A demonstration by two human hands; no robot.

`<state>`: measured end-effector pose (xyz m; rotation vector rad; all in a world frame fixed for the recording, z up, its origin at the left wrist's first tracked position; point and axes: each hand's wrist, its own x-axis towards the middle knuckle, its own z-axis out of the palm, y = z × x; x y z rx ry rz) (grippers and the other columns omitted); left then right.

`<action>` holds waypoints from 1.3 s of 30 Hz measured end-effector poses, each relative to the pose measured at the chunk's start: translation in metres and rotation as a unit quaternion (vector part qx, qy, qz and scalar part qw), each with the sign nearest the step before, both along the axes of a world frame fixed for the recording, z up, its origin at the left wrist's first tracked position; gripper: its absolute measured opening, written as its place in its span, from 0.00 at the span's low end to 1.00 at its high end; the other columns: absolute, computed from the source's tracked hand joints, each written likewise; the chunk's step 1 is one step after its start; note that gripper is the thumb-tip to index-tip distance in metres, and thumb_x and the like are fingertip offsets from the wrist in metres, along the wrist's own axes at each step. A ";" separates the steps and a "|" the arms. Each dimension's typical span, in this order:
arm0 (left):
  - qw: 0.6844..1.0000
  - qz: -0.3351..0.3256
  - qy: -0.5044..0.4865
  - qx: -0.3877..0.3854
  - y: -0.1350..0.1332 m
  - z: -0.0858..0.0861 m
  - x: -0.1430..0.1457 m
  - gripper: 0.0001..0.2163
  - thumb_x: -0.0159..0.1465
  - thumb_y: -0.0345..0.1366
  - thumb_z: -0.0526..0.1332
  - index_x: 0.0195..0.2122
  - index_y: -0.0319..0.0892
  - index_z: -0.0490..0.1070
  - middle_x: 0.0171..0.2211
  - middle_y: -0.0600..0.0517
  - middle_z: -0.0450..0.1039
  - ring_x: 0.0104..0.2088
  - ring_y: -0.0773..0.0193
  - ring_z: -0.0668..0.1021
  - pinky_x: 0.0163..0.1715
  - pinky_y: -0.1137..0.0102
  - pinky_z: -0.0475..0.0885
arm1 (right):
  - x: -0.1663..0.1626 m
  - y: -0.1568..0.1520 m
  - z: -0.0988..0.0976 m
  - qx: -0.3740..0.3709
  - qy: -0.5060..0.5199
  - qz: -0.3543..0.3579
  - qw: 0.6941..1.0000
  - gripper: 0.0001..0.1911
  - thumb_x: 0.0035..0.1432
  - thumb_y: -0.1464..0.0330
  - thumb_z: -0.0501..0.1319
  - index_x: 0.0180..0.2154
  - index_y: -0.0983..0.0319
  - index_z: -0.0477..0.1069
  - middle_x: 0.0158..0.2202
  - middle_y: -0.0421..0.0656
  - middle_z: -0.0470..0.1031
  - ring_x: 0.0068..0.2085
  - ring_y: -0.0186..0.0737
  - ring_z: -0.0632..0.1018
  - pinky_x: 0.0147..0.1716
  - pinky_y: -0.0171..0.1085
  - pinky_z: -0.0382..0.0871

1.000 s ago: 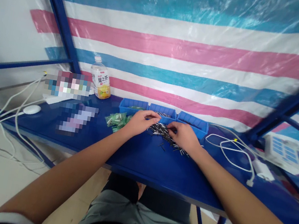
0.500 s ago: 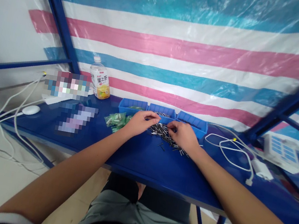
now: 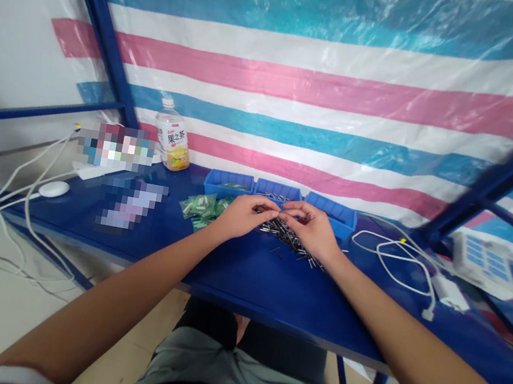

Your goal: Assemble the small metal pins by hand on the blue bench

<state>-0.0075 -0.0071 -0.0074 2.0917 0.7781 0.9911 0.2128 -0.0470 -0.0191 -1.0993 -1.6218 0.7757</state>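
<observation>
Over a pile of small black and silver metal pins point(image 3: 294, 242), my left hand point(image 3: 248, 216) and my right hand point(image 3: 312, 229) meet at the fingertips. Both hands are closed in a pinch; whatever sits between the fingers is too small to make out. Behind them stand three blue bins in a row: the left bin point(image 3: 217, 190) with something green inside, the middle bin point(image 3: 267, 186) with silver pins, and the right bin point(image 3: 342, 226), its contents mostly dark. Green plastic bags point(image 3: 201, 207) with small parts lie left of my left hand.
A drink bottle point(image 3: 175, 138) stands at the back left near a blurred object. White cables point(image 3: 28, 205) hang over the left end. On the right lie a white adapter point(image 3: 451, 292) with its cord and a white device point(image 3: 484, 265) with blue keys. Blue frame posts rise at both sides.
My right hand has lifted from the pile and moved left to meet my left hand. My left hand has shifted slightly right. The bins and bags stay in place.
</observation>
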 end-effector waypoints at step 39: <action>0.984 0.071 -0.155 -0.044 0.007 -0.008 0.004 0.17 0.63 0.45 0.71 0.47 0.40 0.83 0.45 0.43 0.85 0.46 0.51 0.85 0.53 0.57 0.80 | -0.004 -0.010 0.006 0.281 -0.234 0.039 0.930 0.12 0.69 0.67 0.63 0.52 0.54 0.80 0.61 0.47 0.78 0.62 0.52 0.78 0.64 0.55 0.70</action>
